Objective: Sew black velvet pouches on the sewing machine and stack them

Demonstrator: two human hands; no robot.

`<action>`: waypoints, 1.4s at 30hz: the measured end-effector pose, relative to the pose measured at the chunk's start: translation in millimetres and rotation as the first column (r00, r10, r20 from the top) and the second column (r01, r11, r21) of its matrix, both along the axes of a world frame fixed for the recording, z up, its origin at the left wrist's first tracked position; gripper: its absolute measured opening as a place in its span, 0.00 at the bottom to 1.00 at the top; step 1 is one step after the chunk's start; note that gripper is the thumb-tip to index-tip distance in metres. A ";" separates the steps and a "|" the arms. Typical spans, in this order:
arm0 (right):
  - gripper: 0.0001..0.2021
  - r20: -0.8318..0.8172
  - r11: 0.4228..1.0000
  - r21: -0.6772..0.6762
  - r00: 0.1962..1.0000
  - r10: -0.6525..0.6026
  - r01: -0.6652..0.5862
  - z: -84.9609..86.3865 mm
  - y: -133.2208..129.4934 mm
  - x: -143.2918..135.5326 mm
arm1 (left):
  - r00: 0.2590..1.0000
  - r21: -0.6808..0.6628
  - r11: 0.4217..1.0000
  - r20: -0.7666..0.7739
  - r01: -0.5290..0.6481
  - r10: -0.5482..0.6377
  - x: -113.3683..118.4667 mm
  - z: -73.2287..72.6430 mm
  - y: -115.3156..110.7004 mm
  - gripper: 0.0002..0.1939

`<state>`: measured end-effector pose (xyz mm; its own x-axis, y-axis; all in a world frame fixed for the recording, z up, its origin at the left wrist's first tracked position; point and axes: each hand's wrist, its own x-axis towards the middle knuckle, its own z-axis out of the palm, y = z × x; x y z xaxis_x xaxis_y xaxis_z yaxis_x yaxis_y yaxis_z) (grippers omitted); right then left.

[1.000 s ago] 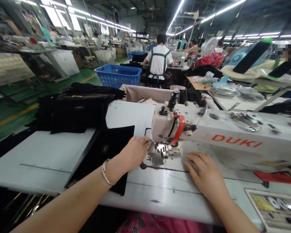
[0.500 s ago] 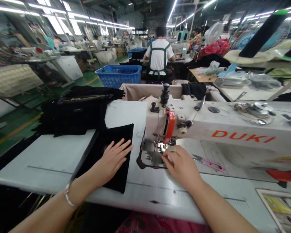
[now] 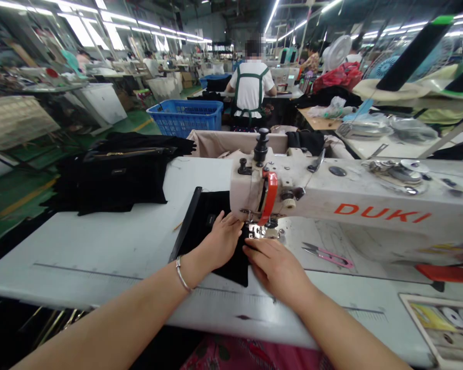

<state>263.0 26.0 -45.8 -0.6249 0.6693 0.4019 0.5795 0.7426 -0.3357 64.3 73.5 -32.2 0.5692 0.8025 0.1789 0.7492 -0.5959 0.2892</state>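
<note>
Black panel (image 3: 198,222) shifted right; tray (image 3: 414,321) holds reels (image 3: 453,317).

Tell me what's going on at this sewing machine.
The left hand lies on black cloth beside the foot of the machine. The right hand has its fingers at the cloth's right edge. Whether any cloth is under the foot, I can't tell. Snips lie to the right; a black stack sits at the left.
</note>
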 end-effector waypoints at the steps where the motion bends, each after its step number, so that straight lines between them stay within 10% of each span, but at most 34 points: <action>1: 0.18 0.000 1.000 0.002 1.000 -0.003 0.003 0.0 0.1 -0.1 | 1.000 0.001 1.000 0.001 -0.006 0.006 0.3 1.1 0.7 0.20; 17: 0.18 0.009 1.000 0.004 1.000 -0.018 0.018 -0.4 1.7 -0.2 | 0.997 0.011 0.998 0.042 -0.065 0.065 5.2 -0.2 2.1 0.16; 28: 0.11 -0.149 0.980 -0.199 0.989 -0.005 -0.025 18.9 -41.5 15.4 | 0.959 -0.164 0.962 0.217 0.218 -0.181 -32.6 24.6 -62.9 0.10; 42: 0.10 -0.100 0.965 -0.251 0.994 0.051 -0.075 22.9 -45.4 13.5 | 0.931 -0.164 0.962 0.329 0.220 -0.157 -31.5 19.4 -63.7 0.09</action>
<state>276.5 -19.3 -22.9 -0.6376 0.7170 0.2818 0.4918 0.6603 -0.5676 32.8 9.7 -12.8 0.6544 0.7226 0.2226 0.4824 -0.6257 0.6131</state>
